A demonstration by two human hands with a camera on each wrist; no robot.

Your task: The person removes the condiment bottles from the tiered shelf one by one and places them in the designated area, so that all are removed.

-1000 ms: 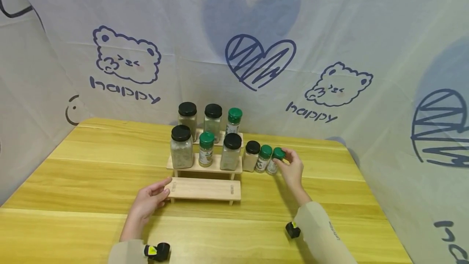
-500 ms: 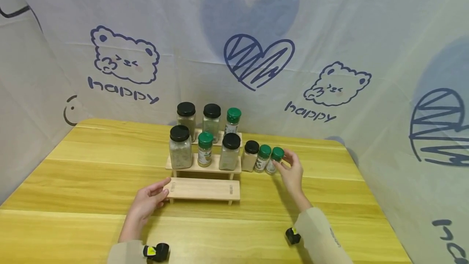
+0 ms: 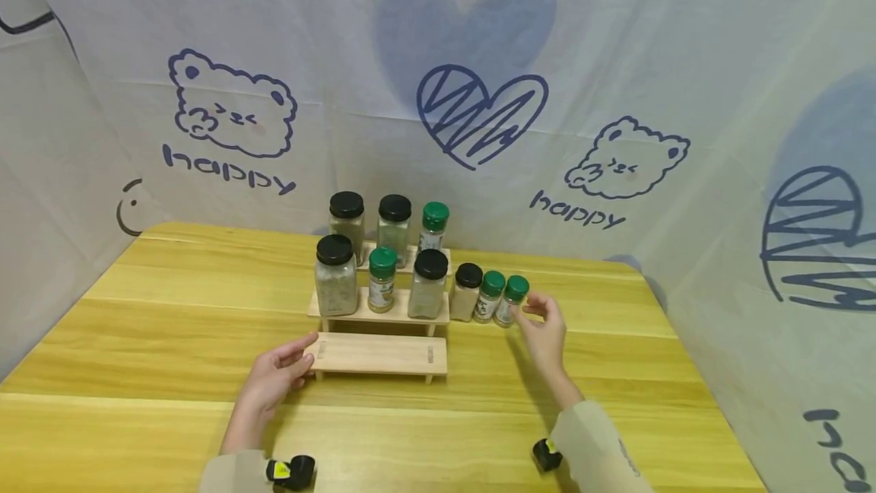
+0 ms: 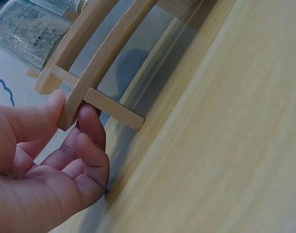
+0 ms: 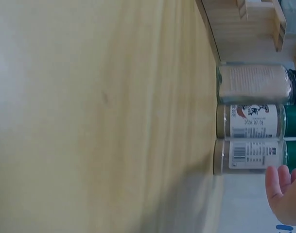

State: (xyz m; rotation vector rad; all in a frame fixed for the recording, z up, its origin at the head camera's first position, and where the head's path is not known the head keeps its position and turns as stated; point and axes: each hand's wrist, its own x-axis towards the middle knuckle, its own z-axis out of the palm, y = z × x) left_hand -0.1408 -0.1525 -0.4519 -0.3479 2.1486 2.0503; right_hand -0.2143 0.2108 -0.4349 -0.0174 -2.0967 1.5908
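My left hand (image 3: 274, 379) holds the left end of the low front step (image 3: 376, 354) of a wooden rack; in the left wrist view, the thumb lies on top and curled fingers sit beneath the board (image 4: 101, 68). My right hand (image 3: 545, 329) is at the right side of a green-capped spice jar (image 3: 509, 303), the outermost of three standing in a row. In the right wrist view, fingertips (image 5: 273, 177) lie beside that jar (image 5: 252, 155); part of the hand falls outside that view. Beside it stand another green-capped jar (image 3: 489, 299) and a black-capped jar (image 3: 467, 295).
The middle step (image 3: 404, 310) bears a large black-capped jar (image 3: 337, 280), a green-capped jar (image 3: 382, 280) and another black-capped jar (image 3: 428, 287). More jars stand on the back step (image 3: 446, 259). Behind the wooden table (image 3: 205, 295) hangs a printed cloth (image 3: 369, 59).
My right hand has slipped down and off the outermost jar's green cap, which now shows whole. The jar stays upright. The left hand keeps its hold on the front step.
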